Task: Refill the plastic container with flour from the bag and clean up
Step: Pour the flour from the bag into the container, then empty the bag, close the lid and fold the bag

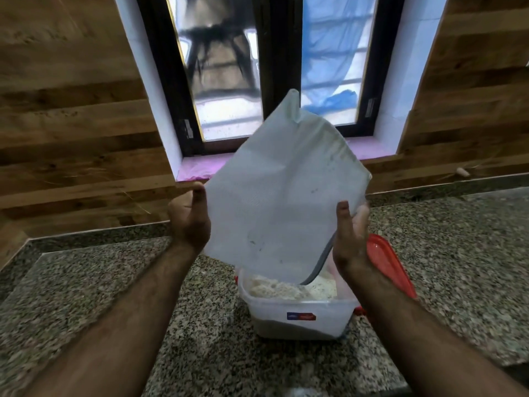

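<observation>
Two hands hold the bag (pixel 283 202) upended over the container (pixel 297 313), which stands near the front edge of the desk (pixel 86 282): our left hand (pixel 190 219) and right hand (pixel 350 239) each press a side of it, fingers spread. Flour (pixel 274 287) heaps inside; the red lid (pixel 389 265) lies just behind to the right. We judge the pouring nearly over. Next we shake out the remainder, then fit the lid.
</observation>
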Available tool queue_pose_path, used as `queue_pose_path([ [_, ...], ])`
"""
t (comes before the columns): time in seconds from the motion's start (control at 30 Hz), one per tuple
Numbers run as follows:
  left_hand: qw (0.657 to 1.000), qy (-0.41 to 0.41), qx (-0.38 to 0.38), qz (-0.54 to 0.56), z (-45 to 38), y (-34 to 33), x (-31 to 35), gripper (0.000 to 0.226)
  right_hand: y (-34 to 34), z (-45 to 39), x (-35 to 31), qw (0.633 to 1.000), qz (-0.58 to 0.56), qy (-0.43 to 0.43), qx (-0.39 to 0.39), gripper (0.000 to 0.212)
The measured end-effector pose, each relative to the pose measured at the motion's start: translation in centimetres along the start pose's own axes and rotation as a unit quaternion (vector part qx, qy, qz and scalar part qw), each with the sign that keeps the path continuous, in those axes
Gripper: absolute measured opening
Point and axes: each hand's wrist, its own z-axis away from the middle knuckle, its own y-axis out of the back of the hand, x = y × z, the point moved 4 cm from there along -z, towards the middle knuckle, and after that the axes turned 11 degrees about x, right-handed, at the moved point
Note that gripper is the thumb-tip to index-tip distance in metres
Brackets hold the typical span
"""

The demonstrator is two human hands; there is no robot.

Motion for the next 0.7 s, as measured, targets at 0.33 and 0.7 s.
queue_pose_path([
  [0.33, 0.923, 0.304, 0.127, 0.197, 5.3, 0.0, -4.1, 0.076, -4.4, 1.9, -0.2, 0.945, -0.131, -0.188, -0.234, 0.071],
  [0.7, 0.933, 0.331, 0.056, 0.133, 7.0, 1.2, -7.0, 0.093, -6.3, -1.7, -2.4, 0.972, 0.054, -0.078, -0.214, 0.03],
])
